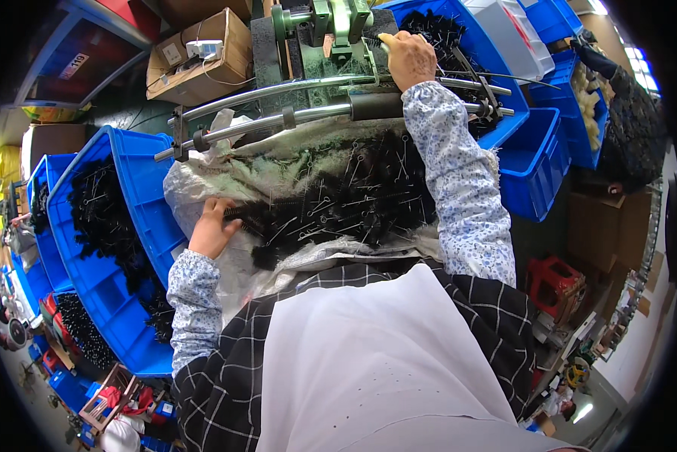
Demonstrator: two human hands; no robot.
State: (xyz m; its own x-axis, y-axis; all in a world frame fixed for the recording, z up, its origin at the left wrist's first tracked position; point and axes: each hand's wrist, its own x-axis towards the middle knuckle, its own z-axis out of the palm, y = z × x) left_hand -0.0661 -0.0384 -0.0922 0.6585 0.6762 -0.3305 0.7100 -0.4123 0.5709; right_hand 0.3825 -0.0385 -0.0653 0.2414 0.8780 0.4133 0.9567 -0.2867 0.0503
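Observation:
A white sack (195, 177) lies across my lap, covered with a heap of small black bristle brushes (353, 196) that have twisted wire stems with looped ends. My left hand (212, 227) is at the heap's left edge, with its fingers and thumb closed around a black brush there. At the green-lit machine (343, 30) in front, my right hand (412, 62) pinches a small dark brush (371, 42) by one end. Something pale yellow shows at those fingertips; whether it is a finger cover cannot be told. The brush points left toward the machine's head.
Two metal rails (301, 119) cross between me and the machine. Blue bins of black brushes stand at the left (146, 177) and back right (496, 75). A smaller blue bin (538, 166) is on the right. A cardboard box (203, 64) with a white socket sits behind left.

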